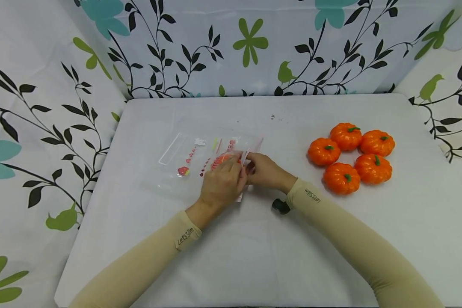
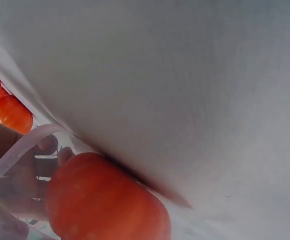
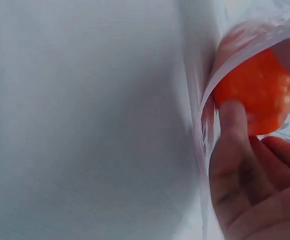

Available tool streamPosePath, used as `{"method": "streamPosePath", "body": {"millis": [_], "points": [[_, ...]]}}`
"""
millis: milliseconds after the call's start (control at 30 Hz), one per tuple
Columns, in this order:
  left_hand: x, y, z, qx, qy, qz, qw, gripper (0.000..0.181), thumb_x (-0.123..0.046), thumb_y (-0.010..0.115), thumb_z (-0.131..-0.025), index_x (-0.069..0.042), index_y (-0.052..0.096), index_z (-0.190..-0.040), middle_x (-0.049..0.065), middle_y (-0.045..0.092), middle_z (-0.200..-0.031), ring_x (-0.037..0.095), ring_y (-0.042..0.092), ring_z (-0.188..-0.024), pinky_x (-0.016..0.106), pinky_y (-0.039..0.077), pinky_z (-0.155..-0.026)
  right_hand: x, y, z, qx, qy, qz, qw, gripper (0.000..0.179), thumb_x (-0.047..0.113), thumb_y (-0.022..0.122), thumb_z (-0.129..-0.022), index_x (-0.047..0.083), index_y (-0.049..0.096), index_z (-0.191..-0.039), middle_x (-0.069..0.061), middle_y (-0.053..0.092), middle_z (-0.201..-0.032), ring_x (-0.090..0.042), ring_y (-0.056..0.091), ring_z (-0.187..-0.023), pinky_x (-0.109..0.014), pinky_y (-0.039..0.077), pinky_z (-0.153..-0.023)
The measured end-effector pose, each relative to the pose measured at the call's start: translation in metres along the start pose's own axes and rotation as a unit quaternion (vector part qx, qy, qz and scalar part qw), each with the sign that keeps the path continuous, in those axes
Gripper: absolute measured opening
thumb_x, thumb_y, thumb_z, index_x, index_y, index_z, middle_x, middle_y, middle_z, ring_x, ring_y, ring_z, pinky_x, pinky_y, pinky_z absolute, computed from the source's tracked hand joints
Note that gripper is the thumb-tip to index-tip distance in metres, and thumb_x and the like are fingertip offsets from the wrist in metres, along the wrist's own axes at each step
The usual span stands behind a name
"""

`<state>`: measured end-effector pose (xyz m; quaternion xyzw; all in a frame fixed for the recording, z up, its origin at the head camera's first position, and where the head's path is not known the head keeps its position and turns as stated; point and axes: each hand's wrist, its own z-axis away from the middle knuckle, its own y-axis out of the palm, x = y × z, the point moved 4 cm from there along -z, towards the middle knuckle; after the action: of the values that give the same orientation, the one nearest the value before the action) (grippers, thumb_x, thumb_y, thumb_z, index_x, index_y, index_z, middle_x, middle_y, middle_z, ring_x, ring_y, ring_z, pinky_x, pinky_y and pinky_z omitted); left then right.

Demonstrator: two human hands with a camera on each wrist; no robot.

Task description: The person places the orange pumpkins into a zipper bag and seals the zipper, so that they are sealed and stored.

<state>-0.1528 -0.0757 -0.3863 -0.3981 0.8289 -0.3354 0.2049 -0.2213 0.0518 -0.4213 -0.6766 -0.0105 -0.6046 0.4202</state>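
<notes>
A clear plastic bag [image 1: 192,162] with red strawberry prints lies flat on the table, its pale mouth edge turned to the right. My left hand [image 1: 223,179] grips the bag near that edge, back of the hand up. One small orange pumpkin [image 3: 259,95] is at the bag's mouth, partly behind the pale rim in the right wrist view. My right hand [image 1: 267,171] holds this pumpkin, with the thumb on its near side and fingers beneath. From the left wrist the same pumpkin [image 2: 105,200] fills the foreground, right-hand fingers beside it. My hands hide much of it in the head view.
Several more orange pumpkins [image 1: 342,177] with green stems sit in a cluster right of my hands. A black object [image 1: 281,206] shows beside my right wrist. White cloth covers the table [image 1: 235,265]; a leaf-patterned curtain [image 1: 223,47] hangs behind it.
</notes>
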Motion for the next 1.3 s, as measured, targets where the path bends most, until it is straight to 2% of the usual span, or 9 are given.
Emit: {"method": "streamPosePath", "body": {"millis": [133, 333, 500, 633, 733, 800, 967, 1200, 1300], "points": [[-0.001, -0.001, -0.001, 0.001, 0.006, -0.008, 0.9999, 0.012, -0.008, 0.070, -0.088, 0.003, 0.068, -0.088, 0.019, 0.074, -0.106, 0.031, 0.074, -0.093, 0.041, 0.062, -0.070, 0.002, 0.003, 0.001, 0.025, -0.015, -0.071, 0.9971, 0.040, -0.002, 0.068, -0.087, -0.010, 0.059, -0.126, -0.020, 0.066, -0.122, -0.030, 0.068, -0.108, -0.033, 0.057, -0.087], [-0.001, -0.003, -0.001, 0.007, 0.007, -0.013, 0.9999, 0.012, -0.009, 0.070, -0.089, 0.003, 0.068, -0.086, 0.018, 0.075, -0.106, 0.030, 0.074, -0.096, 0.040, 0.062, -0.073, 0.003, 0.011, 0.000, 0.043, -0.039, -0.118, 0.9913, 0.022, -0.007, 0.062, -0.090, -0.013, 0.059, -0.111, -0.022, 0.065, -0.118, -0.028, 0.064, -0.111, -0.032, 0.053, -0.092], [-0.001, -0.005, 0.000, -0.006, 0.013, -0.015, 0.9998, 0.011, -0.008, 0.071, -0.087, 0.003, 0.068, -0.086, 0.017, 0.075, -0.104, 0.029, 0.074, -0.096, 0.040, 0.062, -0.069, 0.000, 0.013, -0.003, 0.037, -0.034, -0.120, 0.9915, 0.028, -0.006, 0.058, -0.092, -0.015, 0.061, -0.118, -0.022, 0.067, -0.119, -0.023, 0.062, -0.110, -0.034, 0.052, -0.096], [0.001, -0.007, -0.001, -0.022, 0.021, -0.012, 0.9995, 0.011, -0.008, 0.071, -0.086, 0.003, 0.069, -0.086, 0.017, 0.075, -0.104, 0.030, 0.074, -0.094, 0.042, 0.061, -0.077, -0.002, 0.009, -0.003, 0.002, -0.015, -0.142, 0.9898, 0.032, -0.004, 0.055, -0.093, -0.013, 0.063, -0.123, -0.021, 0.066, -0.126, -0.023, 0.061, -0.116, -0.035, 0.050, -0.100], [0.003, -0.008, -0.002, -0.021, 0.022, -0.006, 0.9995, 0.011, -0.008, 0.069, -0.088, 0.003, 0.069, -0.087, 0.017, 0.075, -0.107, 0.030, 0.074, -0.095, 0.042, 0.059, -0.085, -0.004, 0.006, -0.004, -0.025, -0.010, -0.159, 0.9870, 0.028, -0.002, 0.057, -0.092, -0.011, 0.067, -0.118, -0.017, 0.070, -0.118, -0.020, 0.063, -0.108, -0.030, 0.051, -0.094], [0.005, -0.008, -0.002, -0.012, 0.019, 0.002, 0.9997, 0.011, -0.008, 0.068, -0.089, 0.003, 0.068, -0.087, 0.017, 0.074, -0.109, 0.030, 0.074, -0.097, 0.040, 0.059, -0.087, -0.004, 0.005, -0.004, -0.032, -0.006, -0.163, 0.9861, 0.022, -0.001, 0.059, -0.092, -0.010, 0.069, -0.108, -0.013, 0.072, -0.105, -0.017, 0.063, -0.096, -0.027, 0.051, -0.084], [0.008, -0.007, -0.003, 0.003, 0.011, 0.020, 0.9997, 0.011, -0.008, 0.066, -0.091, 0.003, 0.069, -0.090, 0.017, 0.074, -0.111, 0.029, 0.073, -0.102, 0.038, 0.059, -0.086, -0.001, 0.006, -0.006, -0.018, 0.010, -0.167, 0.9858, 0.011, -0.001, 0.058, -0.092, -0.007, 0.066, -0.089, 0.001, 0.063, -0.077, -0.012, 0.050, -0.070, -0.023, 0.041, -0.062], [0.006, -0.006, -0.006, -0.019, 0.012, 0.023, 0.9995, 0.010, -0.007, 0.069, -0.088, 0.003, 0.068, -0.088, 0.017, 0.075, -0.107, 0.029, 0.074, -0.097, 0.040, 0.061, -0.080, -0.003, 0.010, -0.009, 0.002, 0.006, -0.205, 0.9787, 0.019, -0.005, 0.051, -0.089, -0.013, 0.065, -0.099, 0.005, 0.059, -0.075, -0.010, 0.048, -0.069, -0.022, 0.040, -0.061], [0.005, -0.006, -0.006, -0.022, 0.008, 0.025, 0.9994, 0.010, -0.008, 0.069, -0.088, 0.002, 0.068, -0.088, 0.016, 0.075, -0.106, 0.030, 0.073, -0.098, 0.040, 0.061, -0.080, -0.004, 0.013, -0.012, -0.001, 0.006, -0.215, 0.9766, 0.015, -0.004, 0.050, -0.086, -0.008, 0.065, -0.088, 0.006, 0.053, -0.067, -0.010, 0.044, -0.063, -0.023, 0.036, -0.057]]}}
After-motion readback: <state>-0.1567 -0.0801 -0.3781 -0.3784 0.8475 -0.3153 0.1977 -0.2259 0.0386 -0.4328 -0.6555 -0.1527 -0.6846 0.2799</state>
